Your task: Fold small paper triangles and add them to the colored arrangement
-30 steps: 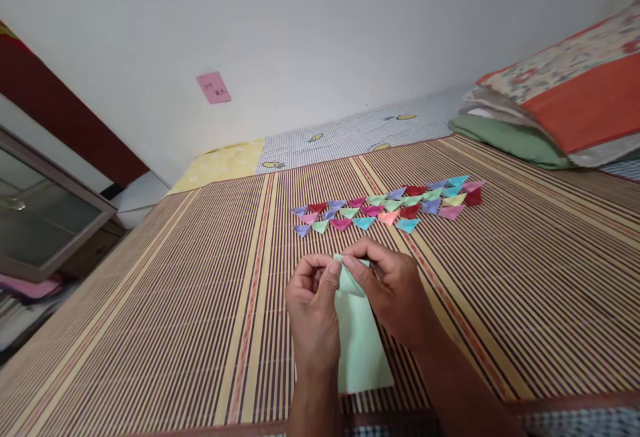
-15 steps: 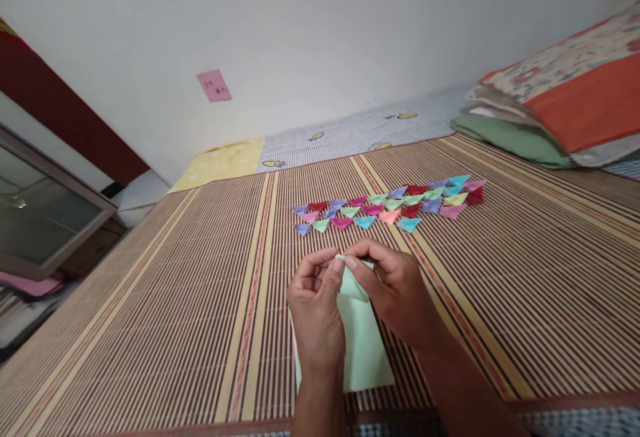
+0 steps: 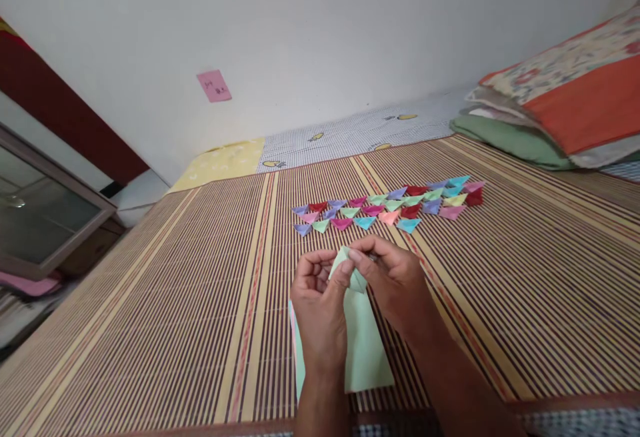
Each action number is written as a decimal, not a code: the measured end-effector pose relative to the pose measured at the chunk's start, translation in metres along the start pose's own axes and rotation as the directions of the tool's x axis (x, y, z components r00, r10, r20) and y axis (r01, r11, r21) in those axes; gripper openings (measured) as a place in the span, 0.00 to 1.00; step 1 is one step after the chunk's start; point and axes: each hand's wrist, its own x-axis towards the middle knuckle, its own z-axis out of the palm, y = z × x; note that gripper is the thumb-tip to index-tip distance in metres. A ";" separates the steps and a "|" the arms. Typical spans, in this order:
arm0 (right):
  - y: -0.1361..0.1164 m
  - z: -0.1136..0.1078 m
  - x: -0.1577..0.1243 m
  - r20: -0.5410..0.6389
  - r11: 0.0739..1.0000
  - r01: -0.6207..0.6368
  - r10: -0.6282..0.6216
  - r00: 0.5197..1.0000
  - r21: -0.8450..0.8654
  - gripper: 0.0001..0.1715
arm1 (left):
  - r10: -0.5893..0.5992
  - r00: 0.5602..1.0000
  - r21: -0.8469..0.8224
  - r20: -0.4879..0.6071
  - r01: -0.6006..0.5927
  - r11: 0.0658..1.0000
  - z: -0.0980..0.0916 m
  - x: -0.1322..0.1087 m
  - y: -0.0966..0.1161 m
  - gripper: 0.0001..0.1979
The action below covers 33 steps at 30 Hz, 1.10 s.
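Between my two hands is a small folded piece of pale green paper (image 3: 356, 281), its pointed top showing above my thumbs. My left hand (image 3: 320, 290) pinches its left side, thumb in front and fingers curled behind. The fingertips of my right hand (image 3: 393, 283) grip it near the top right. Below them lies a larger pale green sheet (image 3: 367, 357) on the mat, partly covered by my left wrist. Beyond my hands, several small folded paper triangles (image 3: 373, 210) in many colours are laid out in rows.
A striped bamboo mat (image 3: 200, 310) covers the bed. Folded bedding (image 3: 575, 110) is piled at the back right. A pink note (image 3: 214, 85) is stuck on the white wall (image 3: 320, 30). At the left stands a glass-fronted cabinet (image 3: 50, 203).
The small green paper has turned in my fingers, so its point now stands upward. My left hand has shifted slightly right. The rows of triangles are unchanged.
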 end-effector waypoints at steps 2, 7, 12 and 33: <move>0.002 0.001 0.001 -0.059 0.998 -0.036 0.040 0.997 0.056 0.09 | -0.041 0.998 0.011 0.040 0.040 0.999 0.001 -0.001 -0.001 0.12; 0.006 0.002 0.004 -0.079 0.991 -0.034 0.045 0.996 0.132 0.07 | -0.047 0.993 0.125 0.105 0.034 0.992 0.000 -0.003 -0.003 0.09; 0.003 0.001 0.003 -0.037 0.998 0.048 -0.047 0.998 0.040 0.10 | -0.072 0.991 0.147 0.111 0.055 0.988 -0.002 -0.005 -0.002 0.11; 0.005 -0.016 0.007 0.160 1.000 0.002 -0.007 0.987 0.030 0.09 | -0.190 0.895 0.235 0.403 0.099 0.967 -0.020 0.010 0.011 0.13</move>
